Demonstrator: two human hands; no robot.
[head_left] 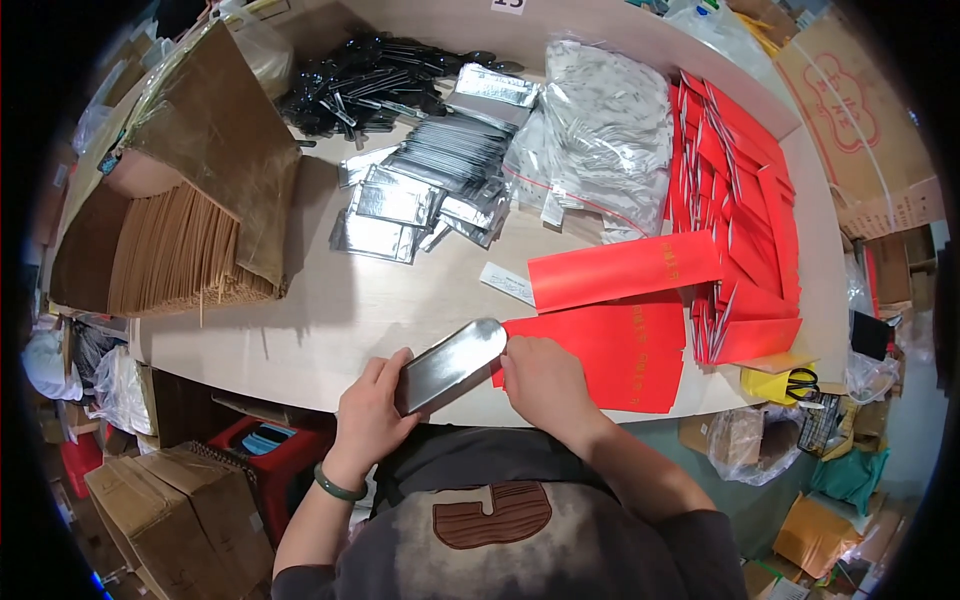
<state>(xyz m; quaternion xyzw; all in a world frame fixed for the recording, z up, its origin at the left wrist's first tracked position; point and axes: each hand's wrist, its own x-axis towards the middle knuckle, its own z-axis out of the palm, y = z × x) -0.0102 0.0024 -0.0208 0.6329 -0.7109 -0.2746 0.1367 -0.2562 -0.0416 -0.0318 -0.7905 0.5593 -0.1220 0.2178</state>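
Looks like small packing workshop: tabletop loaded with bulk red sleeves, silver packets, bagged white slips; cardboard cartons all around.

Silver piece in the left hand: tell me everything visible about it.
The silver piece is long and narrow with a rounded far end. Its surface is bright and reflective, like metal or foil, with a darker band along its lower-right side. It slants from lower left to upper right, near the front edge of the table. The left hand holds its near end; the right hand is beside the rounded end, contact unclear. Its underside is hidden.
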